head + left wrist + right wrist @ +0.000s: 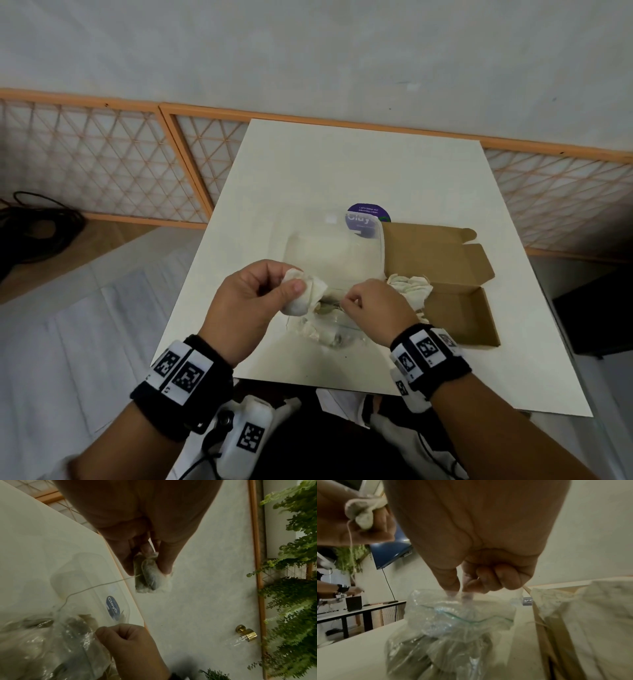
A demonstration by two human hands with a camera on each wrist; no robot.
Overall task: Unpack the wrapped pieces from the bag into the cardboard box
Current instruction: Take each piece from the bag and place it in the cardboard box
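Note:
My left hand (274,291) holds a white wrapped piece (305,294) lifted above the table; the same piece (150,574) shows pinched between thumb and fingers, a thin string trailing from it down to the bag. My right hand (356,305) pinches the rim of the clear plastic bag (453,622), holding its mouth open. More wrapped pieces (322,332) lie inside the bag. The open cardboard box (455,308) sits to the right, with several wrapped pieces (411,284) in its near left corner.
A clear plastic lid or container (335,250) lies behind the bag, over a round purple sticker (368,214). The white table (376,164) ends close to my body. An orange lattice fence (102,161) runs behind; black cables (37,226) lie at the left.

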